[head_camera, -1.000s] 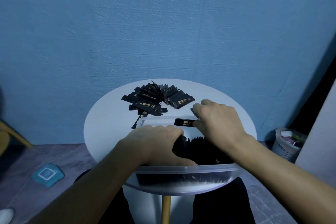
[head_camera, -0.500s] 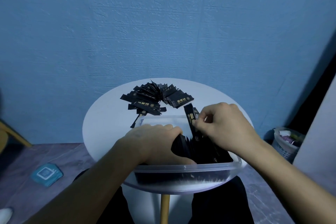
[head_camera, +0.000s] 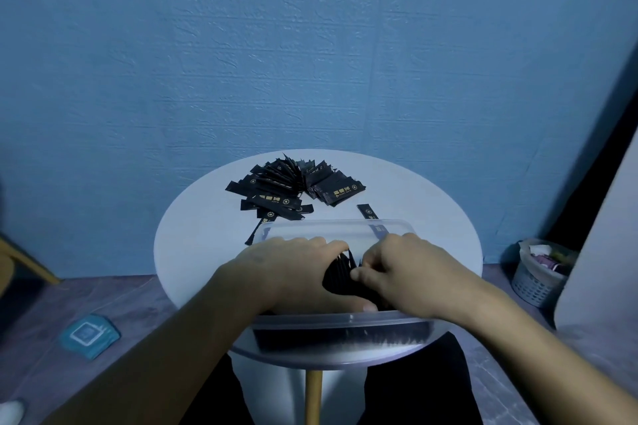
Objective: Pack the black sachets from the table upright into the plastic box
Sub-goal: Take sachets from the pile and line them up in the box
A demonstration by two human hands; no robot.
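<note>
A clear plastic box [head_camera: 336, 225] sits on the near half of the round white tabletop [head_camera: 435, 217], its near wall reaching the tabletop's near edge. Inside it stands a row of packed sachets [head_camera: 340, 278], black and upright, their jagged top edges showing between the two hands; more of them show dark through the near wall.

The left hand [head_camera: 290, 272] reaches into the box from the left. Its grip is clasped round the packed sachets, with fingers curled over their tops and the thumb along their near side by the near rim. The right hand [head_camera: 411, 272] comes in from the right, just beside the left. Its grip is also closed, thumb and curled fingers pinching the tops of the packed sachets; which single one it holds cannot be told.

Beyond the box, on the far part of the tabletop, lies a fanned heap of loose sachets [head_camera: 286, 188], flat and overlapping, with gold print on some. A single sachet [head_camera: 366, 211] lies apart to the right of the heap, touching the far right rim of the box.

On the floor [head_camera: 41, 314] a blue packet [head_camera: 88, 335] lies at the left, and a pale basket [head_camera: 537, 278] stands at the right. A blue wall [head_camera: 310, 45] rises behind.
</note>
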